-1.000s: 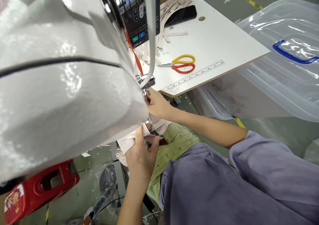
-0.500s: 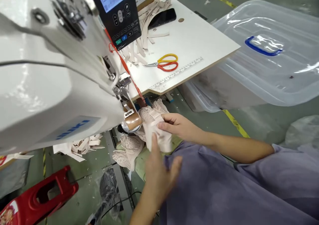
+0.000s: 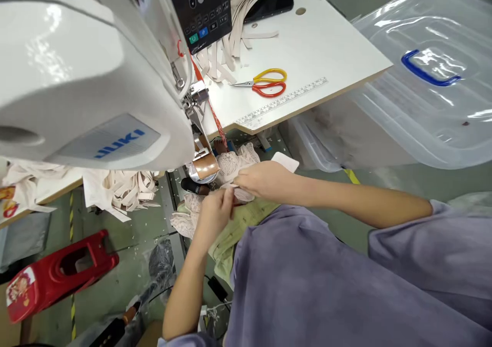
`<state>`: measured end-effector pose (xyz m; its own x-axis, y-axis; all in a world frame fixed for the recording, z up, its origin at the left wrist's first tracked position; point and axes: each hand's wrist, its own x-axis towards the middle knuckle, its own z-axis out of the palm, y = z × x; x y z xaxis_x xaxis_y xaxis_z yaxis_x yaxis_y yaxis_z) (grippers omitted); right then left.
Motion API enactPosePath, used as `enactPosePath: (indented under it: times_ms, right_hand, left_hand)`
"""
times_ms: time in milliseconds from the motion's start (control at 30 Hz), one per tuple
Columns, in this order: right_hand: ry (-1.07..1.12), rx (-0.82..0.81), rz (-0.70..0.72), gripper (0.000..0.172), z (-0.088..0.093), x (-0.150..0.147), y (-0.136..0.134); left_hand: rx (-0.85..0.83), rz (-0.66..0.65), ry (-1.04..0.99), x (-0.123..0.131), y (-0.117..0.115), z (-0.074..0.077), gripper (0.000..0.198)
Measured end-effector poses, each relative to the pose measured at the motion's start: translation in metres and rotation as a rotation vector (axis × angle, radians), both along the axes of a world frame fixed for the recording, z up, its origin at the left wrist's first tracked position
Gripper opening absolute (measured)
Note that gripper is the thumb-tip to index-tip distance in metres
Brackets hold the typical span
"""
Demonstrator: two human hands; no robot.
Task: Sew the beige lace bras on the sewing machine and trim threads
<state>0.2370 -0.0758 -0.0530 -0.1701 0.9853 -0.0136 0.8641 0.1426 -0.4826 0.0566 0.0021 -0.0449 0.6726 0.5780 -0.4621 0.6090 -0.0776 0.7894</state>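
Observation:
A pale beige lace bra [image 3: 229,163] hangs over my lap, just below the cylinder-shaped arm [image 3: 205,167] of a white JUKI sewing machine [image 3: 96,75]. My left hand [image 3: 216,212] pinches the near edge of the bra between thumb and fingers. Close beside it on the right, my right hand [image 3: 265,182] is closed on the same fabric, its fingers partly hidden behind the back of the hand. A pale flat piece [image 3: 285,161] sticks out past my right hand; I cannot tell if it belongs to the bra.
On the white table [image 3: 326,39] lie scissors [image 3: 265,82], a printed ruler [image 3: 282,101], a phone [image 3: 269,4] and fabric strips [image 3: 215,62]. A control panel [image 3: 207,14] stands beside the machine. Right is a lidded clear bin [image 3: 384,101]; lower left, a red stool [image 3: 61,275].
My left hand, blurred and open before, has moved up and left onto the bra's edge and closed. My right hand has turned over the fabric. The view has shifted slightly.

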Motion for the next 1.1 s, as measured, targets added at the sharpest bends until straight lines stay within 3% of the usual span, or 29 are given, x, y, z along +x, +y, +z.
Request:
enactPosePath:
  times_ms: [100, 200, 267, 367, 467, 567, 633, 867, 1100]
  right_hand:
    - [-0.083, 0.121, 0.011, 0.026, -0.019, -0.006, 0.007]
    - [0.028, 0.313, -0.006, 0.026, -0.031, -0.008, 0.007]
    - [0.172, 0.449, -0.132, 0.027, -0.033, -0.011, 0.003]
    - [0.339, 0.528, -0.28, 0.025, -0.031, -0.02, -0.003]
    - [0.347, 0.455, -0.244, 0.019, -0.029, -0.031, -0.003]
    - [0.295, 0.435, -0.274, 0.021, -0.026, -0.037, 0.001]
    - [0.255, 0.436, -0.304, 0.026, -0.025, -0.037, 0.004]
    - [0.205, 0.339, -0.201, 0.024, -0.022, -0.037, 0.005]
    - [0.155, 0.609, -0.234, 0.018, -0.045, -0.043, 0.006]
  left_hand:
    - [-0.559, 0.176, -0.212, -0.003, 0.006, -0.017, 0.047]
    - [-0.712, 0.311, -0.304, -0.009, 0.006, -0.024, 0.044]
    - [-0.674, 0.38, -0.346, -0.015, 0.002, -0.025, 0.043]
    - [-0.453, 0.444, -0.405, -0.021, -0.004, -0.02, 0.04]
    - [-0.178, 0.385, -0.379, -0.025, -0.008, -0.011, 0.039]
    - [-0.025, 0.307, -0.297, -0.026, -0.008, -0.002, 0.036]
    - [0.005, 0.291, -0.254, -0.026, -0.008, 0.002, 0.034]
    - [0.02, 0.314, -0.21, -0.025, -0.008, 0.004, 0.035]
    - [-0.159, 0.387, -0.268, -0.023, -0.007, -0.006, 0.036]
